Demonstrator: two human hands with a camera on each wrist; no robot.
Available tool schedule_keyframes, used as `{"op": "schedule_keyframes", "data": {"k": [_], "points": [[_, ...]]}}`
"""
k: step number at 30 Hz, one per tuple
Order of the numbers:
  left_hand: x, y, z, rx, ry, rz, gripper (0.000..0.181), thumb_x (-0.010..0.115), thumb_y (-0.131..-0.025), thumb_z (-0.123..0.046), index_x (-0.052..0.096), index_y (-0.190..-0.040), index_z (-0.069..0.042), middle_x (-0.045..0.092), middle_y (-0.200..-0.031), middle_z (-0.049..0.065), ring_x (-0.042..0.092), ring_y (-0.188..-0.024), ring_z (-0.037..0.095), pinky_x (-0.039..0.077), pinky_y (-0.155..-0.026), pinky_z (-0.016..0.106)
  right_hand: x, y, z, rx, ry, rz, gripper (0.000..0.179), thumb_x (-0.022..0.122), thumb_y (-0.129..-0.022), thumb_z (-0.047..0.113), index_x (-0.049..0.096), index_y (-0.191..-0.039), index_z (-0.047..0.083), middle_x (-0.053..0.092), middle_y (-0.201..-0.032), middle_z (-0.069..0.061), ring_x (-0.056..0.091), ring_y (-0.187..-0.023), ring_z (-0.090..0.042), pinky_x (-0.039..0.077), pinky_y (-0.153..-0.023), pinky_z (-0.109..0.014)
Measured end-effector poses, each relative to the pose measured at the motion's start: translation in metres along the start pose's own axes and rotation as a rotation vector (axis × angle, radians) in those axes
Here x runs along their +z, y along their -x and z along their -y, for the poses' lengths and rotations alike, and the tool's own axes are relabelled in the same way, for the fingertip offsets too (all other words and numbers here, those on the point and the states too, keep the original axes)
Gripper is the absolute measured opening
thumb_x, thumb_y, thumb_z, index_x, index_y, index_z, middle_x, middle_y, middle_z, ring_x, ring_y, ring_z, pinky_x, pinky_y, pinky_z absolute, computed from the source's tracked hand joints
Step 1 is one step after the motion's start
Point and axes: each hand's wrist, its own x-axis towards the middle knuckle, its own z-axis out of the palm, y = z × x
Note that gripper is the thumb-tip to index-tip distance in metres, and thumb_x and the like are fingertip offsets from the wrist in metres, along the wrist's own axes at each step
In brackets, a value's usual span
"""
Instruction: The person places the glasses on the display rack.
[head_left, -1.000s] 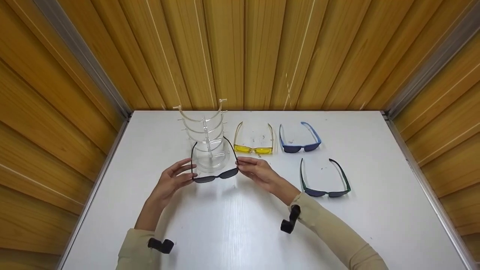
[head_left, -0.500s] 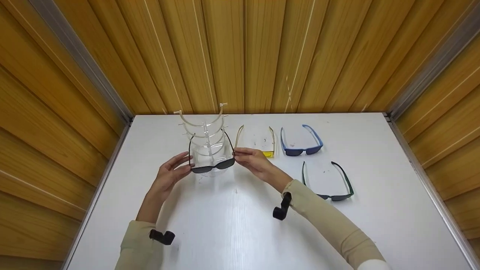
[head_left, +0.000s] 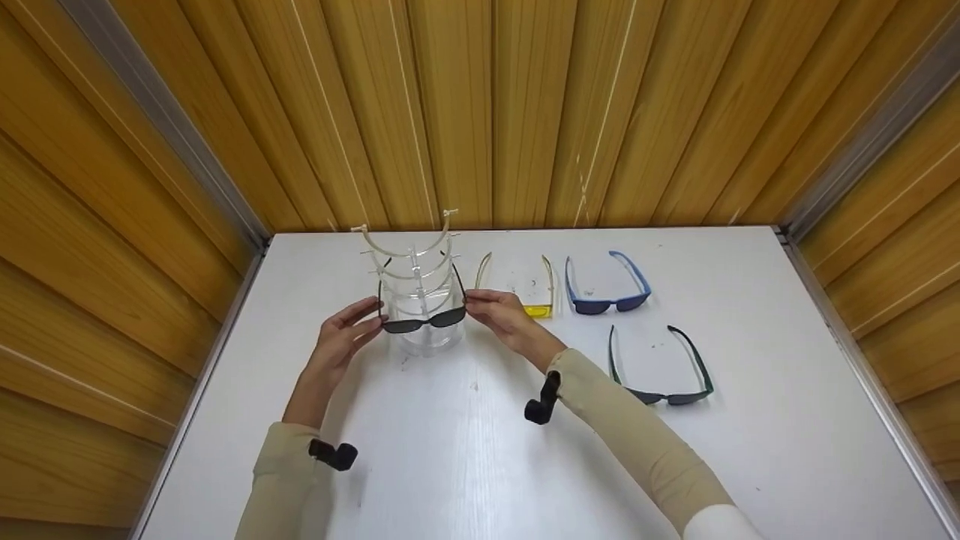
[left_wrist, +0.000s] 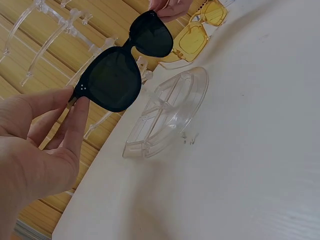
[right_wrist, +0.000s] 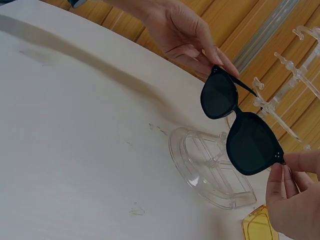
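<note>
Black sunglasses (head_left: pixel 405 326) with dark lenses are held level between both hands, lenses toward the person. My left hand (head_left: pixel 341 335) pinches the temple by the left hinge, thumb and fingertips on it. At the other hinge my right hand (head_left: pixel 504 316) pinches the right temple. A clear tiered display stand (head_left: pixel 417 262) rises behind the lenses, its base (left_wrist: pixel 175 115) on the table below them. The temples reach back along both sides of the stand's lower arms. Whether they touch those arms I cannot tell.
On the white table (head_left: pixel 450 465), yellow glasses (head_left: pixel 538 310) lie right of the stand, partly behind the right hand. Blue sunglasses (head_left: pixel 611 304) lie farther right, and green-framed sunglasses (head_left: pixel 679 397) nearer the front. Wood-patterned walls (head_left: pixel 487 112) close off the back and sides.
Both hands have carried the black sunglasses away from the person, up against the stand's lower tiers. The right forearm has swung left and now covers part of the yellow glasses.
</note>
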Motion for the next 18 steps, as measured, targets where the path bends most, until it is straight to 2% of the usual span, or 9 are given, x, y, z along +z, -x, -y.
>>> {"op": "schedule_keyframes", "data": {"k": [3, 5, 7, 9, 11, 14, 18], "points": [[-0.005, -0.002, -0.005, -0.005, -0.015, -0.02, 0.056, 0.067, -0.096, 0.002, 0.049, -0.148, 0.0, 0.055, -0.147, 0.015, 0.072, -0.105, 0.006, 0.056, -0.102, 0.024, 0.006, -0.006, -0.001, -0.003, 0.028, 0.016, 0.04, 0.059, -0.096, -0.01, 0.056, -0.136, -0.014, 0.074, -0.105, -0.009, 0.067, -0.093, -0.01, 0.057, -0.097, -0.026], [-0.007, -0.005, -0.006, -0.003, -0.01, -0.034, 0.055, 0.067, -0.096, 0.002, 0.049, -0.148, 0.0, 0.057, -0.145, 0.013, 0.072, -0.104, 0.006, 0.056, -0.102, 0.024, 0.008, -0.008, -0.001, -0.009, 0.045, 0.023, 0.04, 0.058, -0.097, -0.007, 0.056, -0.137, -0.013, 0.075, -0.103, -0.007, 0.067, -0.09, -0.008, 0.056, -0.094, -0.026], [-0.006, -0.01, -0.007, 0.003, 0.001, -0.044, 0.056, 0.067, -0.095, 0.002, 0.049, -0.148, 0.0, 0.06, -0.142, 0.011, 0.072, -0.103, 0.006, 0.056, -0.102, 0.025, 0.007, -0.009, 0.0, -0.011, 0.058, 0.029, 0.04, 0.057, -0.099, -0.003, 0.055, -0.138, -0.012, 0.075, -0.108, -0.011, 0.067, -0.094, -0.01, 0.055, -0.102, -0.034], [-0.004, -0.014, -0.004, 0.005, 0.014, -0.058, 0.055, 0.067, -0.095, 0.003, 0.05, -0.147, 0.001, 0.061, -0.141, 0.01, 0.072, -0.102, 0.006, 0.057, -0.101, 0.025, 0.005, -0.01, 0.0, -0.009, 0.08, 0.033, 0.04, 0.056, -0.1, 0.0, 0.055, -0.139, -0.011, 0.071, -0.123, -0.019, 0.068, -0.099, -0.012, 0.05, -0.111, -0.043], [-0.003, -0.017, -0.001, 0.0, 0.015, -0.065, 0.055, 0.067, -0.095, 0.003, 0.05, -0.147, 0.001, 0.058, -0.145, 0.013, 0.072, -0.101, 0.006, 0.057, -0.101, 0.025, 0.001, -0.01, -0.002, -0.002, 0.092, 0.045, 0.04, 0.055, -0.101, 0.0, 0.054, -0.14, -0.01, 0.066, -0.134, -0.023, 0.067, -0.102, -0.013, 0.046, -0.115, -0.047], [-0.001, -0.021, 0.005, -0.011, 0.01, -0.064, 0.054, 0.065, -0.096, 0.004, 0.05, -0.148, 0.002, 0.051, -0.151, 0.017, 0.072, -0.1, 0.006, 0.056, -0.101, 0.024, -0.003, -0.01, -0.004, 0.0, 0.116, 0.055, 0.04, 0.055, -0.101, 0.001, 0.055, -0.14, -0.009, 0.067, -0.129, -0.021, 0.064, -0.106, -0.015, 0.047, -0.114, -0.047], [0.001, -0.024, 0.009, -0.005, 0.02, -0.068, 0.053, 0.064, -0.096, 0.006, 0.05, -0.147, 0.003, 0.051, -0.151, 0.019, 0.072, -0.1, 0.006, 0.057, -0.1, 0.023, -0.006, -0.011, -0.005, -0.013, 0.131, 0.072, 0.041, 0.055, -0.101, 0.001, 0.055, -0.14, -0.008, 0.069, -0.125, -0.017, 0.063, -0.111, -0.02, 0.045, -0.116, -0.049]]}}
